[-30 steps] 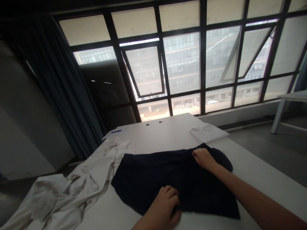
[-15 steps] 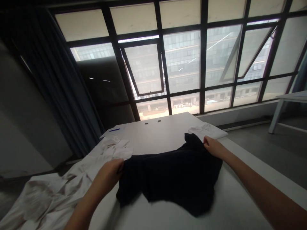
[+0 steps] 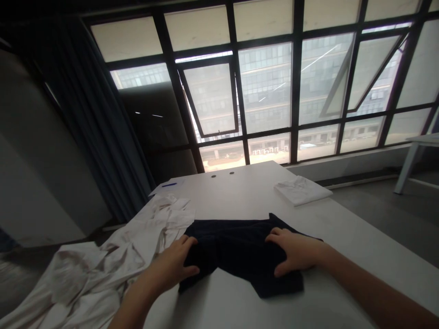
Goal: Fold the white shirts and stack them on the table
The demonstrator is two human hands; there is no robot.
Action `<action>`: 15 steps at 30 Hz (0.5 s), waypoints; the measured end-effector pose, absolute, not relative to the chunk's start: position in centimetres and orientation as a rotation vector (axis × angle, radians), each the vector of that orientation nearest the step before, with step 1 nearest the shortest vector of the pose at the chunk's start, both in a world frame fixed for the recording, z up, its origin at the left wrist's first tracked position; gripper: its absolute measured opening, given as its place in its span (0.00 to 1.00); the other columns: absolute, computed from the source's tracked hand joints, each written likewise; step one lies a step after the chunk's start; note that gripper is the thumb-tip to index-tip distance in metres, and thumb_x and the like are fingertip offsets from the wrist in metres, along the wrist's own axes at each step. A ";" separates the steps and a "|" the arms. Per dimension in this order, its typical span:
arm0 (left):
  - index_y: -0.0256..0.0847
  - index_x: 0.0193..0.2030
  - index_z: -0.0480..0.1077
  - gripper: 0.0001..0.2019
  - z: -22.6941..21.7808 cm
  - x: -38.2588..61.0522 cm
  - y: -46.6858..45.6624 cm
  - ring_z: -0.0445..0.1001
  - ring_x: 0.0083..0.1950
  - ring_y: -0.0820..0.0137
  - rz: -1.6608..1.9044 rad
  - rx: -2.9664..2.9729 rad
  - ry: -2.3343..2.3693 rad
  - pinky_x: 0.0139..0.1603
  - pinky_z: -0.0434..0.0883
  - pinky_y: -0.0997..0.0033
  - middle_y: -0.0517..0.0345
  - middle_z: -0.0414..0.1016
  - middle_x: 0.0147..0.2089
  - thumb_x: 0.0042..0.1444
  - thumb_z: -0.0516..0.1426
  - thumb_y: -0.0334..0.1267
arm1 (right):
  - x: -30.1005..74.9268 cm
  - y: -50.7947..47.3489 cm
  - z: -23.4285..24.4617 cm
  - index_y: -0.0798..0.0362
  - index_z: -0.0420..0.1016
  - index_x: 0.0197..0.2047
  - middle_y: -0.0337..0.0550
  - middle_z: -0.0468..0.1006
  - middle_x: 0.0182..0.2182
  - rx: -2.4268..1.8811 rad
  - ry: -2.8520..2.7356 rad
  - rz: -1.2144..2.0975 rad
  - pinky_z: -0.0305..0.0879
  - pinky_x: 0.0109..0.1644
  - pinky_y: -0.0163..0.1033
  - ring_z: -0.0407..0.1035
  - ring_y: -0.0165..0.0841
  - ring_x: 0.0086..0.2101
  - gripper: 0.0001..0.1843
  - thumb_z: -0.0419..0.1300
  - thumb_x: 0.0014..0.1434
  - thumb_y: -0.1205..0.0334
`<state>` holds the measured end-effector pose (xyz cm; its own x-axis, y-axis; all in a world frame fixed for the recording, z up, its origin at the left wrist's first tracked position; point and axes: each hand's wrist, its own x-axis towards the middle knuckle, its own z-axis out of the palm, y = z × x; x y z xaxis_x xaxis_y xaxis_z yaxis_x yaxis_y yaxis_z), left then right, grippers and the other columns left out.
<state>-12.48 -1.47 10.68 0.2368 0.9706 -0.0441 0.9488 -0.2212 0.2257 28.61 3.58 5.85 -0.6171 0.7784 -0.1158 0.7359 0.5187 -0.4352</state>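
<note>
A dark navy garment (image 3: pixel 240 242), shaped like a pair of shorts, lies spread on the white table (image 3: pixel 236 196) in front of me. Its lower edge has a notch near the middle. On its left end rests my left hand (image 3: pixel 176 262), thumb and fingers apart, touching the cloth. My right hand (image 3: pixel 295 251) lies over the right part with fingers spread. Part of the garment is hidden beneath both hands.
Crumpled white cloth (image 3: pixel 126 256) covers the table's left side and hangs toward the front. A folded white cloth (image 3: pixel 303 191) lies at the right edge. Farther back are a blue pen (image 3: pixel 169 184) on paper and two round table inserts. Windows stand behind.
The garment has come down from being held up by its corners to lying on the table. Both hands have let go of the corners and now rest on it with fingers apart.
</note>
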 end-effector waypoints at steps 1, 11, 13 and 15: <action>0.50 0.60 0.66 0.29 10.7 -11.8 -1.7 0.70 0.58 0.57 0.148 2.295 1.778 0.59 0.66 0.60 0.55 0.68 0.61 0.48 0.62 0.44 | 27.6 2.9 5.3 0.45 0.68 0.62 0.52 0.66 0.60 -1.339 -2.707 0.634 0.65 0.53 0.53 0.64 0.53 0.54 0.45 0.70 0.42 0.41; 0.49 0.74 0.46 0.54 8.0 -10.3 -1.1 0.54 0.71 0.49 0.089 2.263 1.908 0.65 0.60 0.54 0.46 0.45 0.75 0.39 0.66 0.37 | 25.4 2.0 6.0 0.52 0.73 0.34 0.46 0.74 0.38 -1.173 -2.675 0.423 0.61 0.40 0.39 0.69 0.36 0.36 0.07 0.54 0.56 0.69; 0.49 0.74 0.45 0.56 7.8 -10.4 -0.8 0.50 0.73 0.47 0.094 2.270 1.942 0.66 0.59 0.52 0.45 0.42 0.76 0.38 0.67 0.36 | 26.3 2.2 8.1 0.51 0.69 0.33 0.41 0.73 0.32 -1.197 -2.493 0.461 0.58 0.36 0.38 0.66 0.33 0.31 0.03 0.54 0.57 0.67; 0.49 0.74 0.45 0.57 7.7 -10.5 -0.5 0.49 0.74 0.48 0.120 2.293 1.905 0.68 0.58 0.51 0.46 0.42 0.76 0.37 0.68 0.37 | 27.3 2.4 10.0 0.50 0.65 0.34 0.37 0.69 0.27 -1.230 -2.270 0.496 0.55 0.33 0.37 0.62 0.32 0.29 0.03 0.52 0.59 0.63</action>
